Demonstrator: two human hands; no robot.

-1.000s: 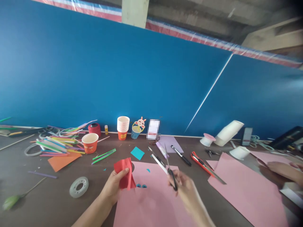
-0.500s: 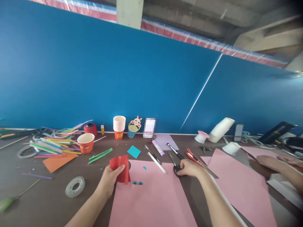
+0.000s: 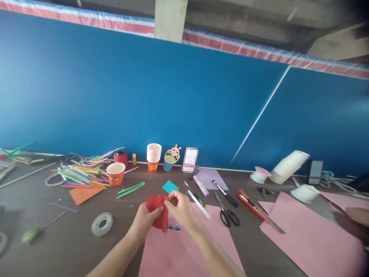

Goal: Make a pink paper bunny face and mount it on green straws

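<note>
A piece of folded red paper (image 3: 157, 204) is held above the top left of the pink sheet (image 3: 184, 254). My left hand (image 3: 145, 217) pinches it, thumb in front. From the other side, the fingers of my right hand (image 3: 178, 206) are closed on the paper's right edge; their tips are partly hidden. Two small blue eye shapes (image 3: 174, 228) lie on the pink sheet just below the red paper. Black-handled scissors (image 3: 226, 213) rest on the table to the right of my right hand, nobody holding them. A white pen (image 3: 200, 205) lies beside the hand.
A roll of tape (image 3: 102, 224) lies at the left, below orange paper (image 3: 86, 193) and a heap of straws. Paper cups (image 3: 154, 154) stand along the blue partition. A red utility knife (image 3: 256, 209) lies right, by more pink paper (image 3: 311, 238). Another person's hand (image 3: 357, 215) is far right.
My right hand has let go of the scissors and moved left to the red paper. The scissors now lie on the table. The camera view has turned slightly left.
</note>
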